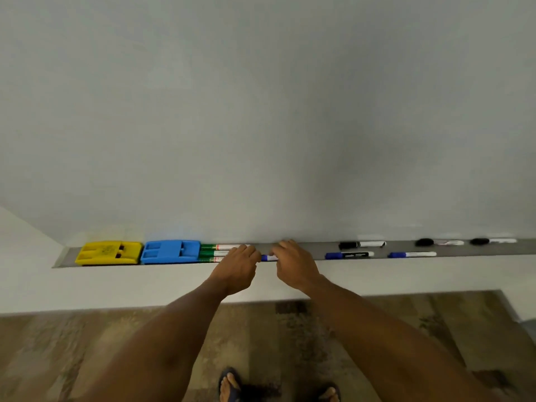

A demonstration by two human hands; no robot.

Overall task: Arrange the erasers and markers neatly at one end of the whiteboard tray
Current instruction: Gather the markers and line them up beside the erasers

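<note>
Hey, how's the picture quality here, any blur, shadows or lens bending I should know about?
Head view: soft overall, the far-right black markers smeared so their labels can't be read; a broad grey shadow falls on the whiteboard above the hands; wide-angle bending curves the tray and the wall's lower edge; no strong glare, only faint reflections of the erasers and markers just above the tray.
</note>
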